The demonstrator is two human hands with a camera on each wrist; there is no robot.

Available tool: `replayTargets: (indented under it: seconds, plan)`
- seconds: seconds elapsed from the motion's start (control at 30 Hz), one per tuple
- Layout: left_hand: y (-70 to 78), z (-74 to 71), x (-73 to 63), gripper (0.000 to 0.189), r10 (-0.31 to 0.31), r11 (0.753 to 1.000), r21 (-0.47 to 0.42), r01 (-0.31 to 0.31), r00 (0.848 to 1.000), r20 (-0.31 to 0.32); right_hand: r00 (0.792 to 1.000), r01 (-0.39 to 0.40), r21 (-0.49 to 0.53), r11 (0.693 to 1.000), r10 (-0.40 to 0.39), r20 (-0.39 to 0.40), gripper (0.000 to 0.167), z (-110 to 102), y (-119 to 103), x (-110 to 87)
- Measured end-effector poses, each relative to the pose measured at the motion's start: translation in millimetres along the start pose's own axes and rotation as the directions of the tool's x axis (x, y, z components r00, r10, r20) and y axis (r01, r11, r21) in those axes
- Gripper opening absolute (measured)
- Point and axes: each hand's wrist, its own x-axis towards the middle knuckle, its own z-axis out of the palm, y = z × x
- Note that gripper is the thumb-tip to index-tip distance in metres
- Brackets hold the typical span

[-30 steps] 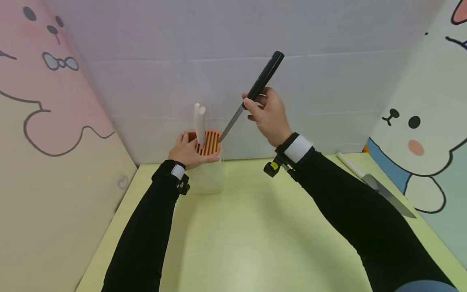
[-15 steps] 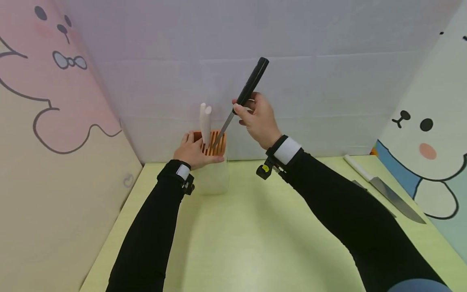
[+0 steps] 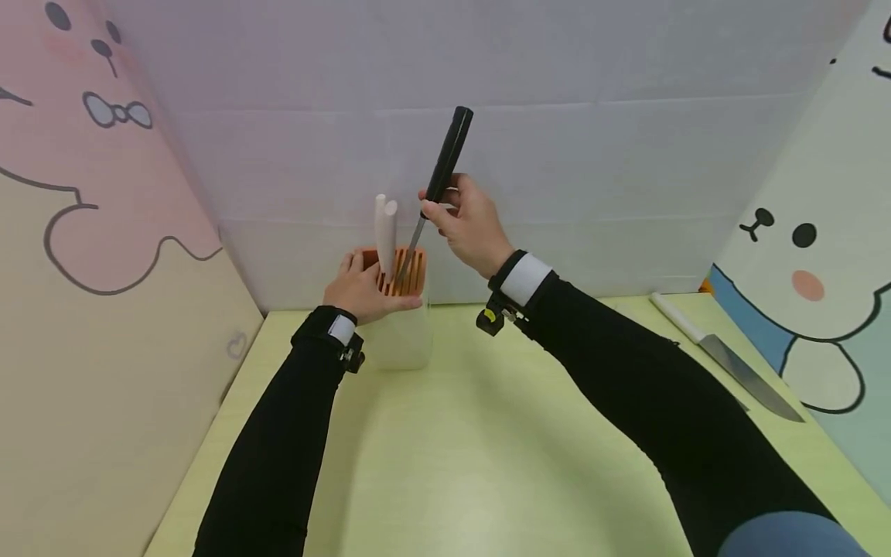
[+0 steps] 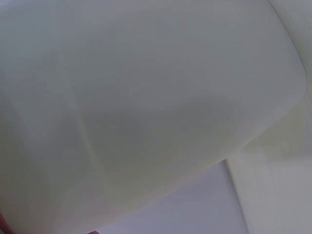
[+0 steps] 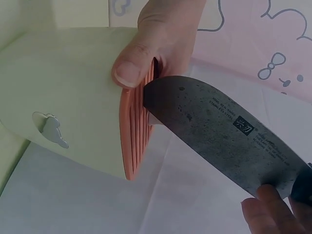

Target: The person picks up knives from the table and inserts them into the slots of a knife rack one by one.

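A pale knife block [image 3: 400,348] with an orange slotted top [image 3: 415,282] stands at the table's back. My left hand [image 3: 362,298] grips its upper rim, thumb along the near edge. Two white knife handles [image 3: 386,240] rise from the slots beside that hand. Above and to the right, my right hand [image 3: 473,224] pinches a black-handled knife [image 3: 448,155] where handle meets blade, tilted with its tip down at the slots. In the right wrist view the broad blade [image 5: 209,126] meets the slotted top; whether the tip is inside a slot is hidden. The block's wall [image 4: 146,97] fills the left wrist view.
On the table's right side lies a white-handled knife [image 3: 748,375]. Another blade tip shows beside it, mostly covered by my right sleeve [image 3: 626,356]. A white wall [image 3: 592,155] stands close behind the block, with printed panels at both sides.
My right hand has moved left with the black-handled knife, which now stands steeper. Its tip has gone from the top's right edge to between the slots. The left hand stays on the block.
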Motion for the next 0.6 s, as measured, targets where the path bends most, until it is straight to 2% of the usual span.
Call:
replayTargets:
  seconds: [0.33, 0.6]
  plan:
    - [4.3, -6.6, -5.5, 0.103, -0.009, 1.0, 0.017, 0.009, 1.0, -0.002, 0.998, 0.033, -0.084, 0.996, -0.029, 0.049, 0.038, 10.8, -3.5, 14.3]
    - [6.3, -6.8, -9.8, 0.101, -0.006, 1.0, 0.029, 0.006, 1.0, -0.008, 0.996, -0.02, -0.173, 0.985, 0.034, 0.079, 0.04, 22.3, -5.7, 21.1]
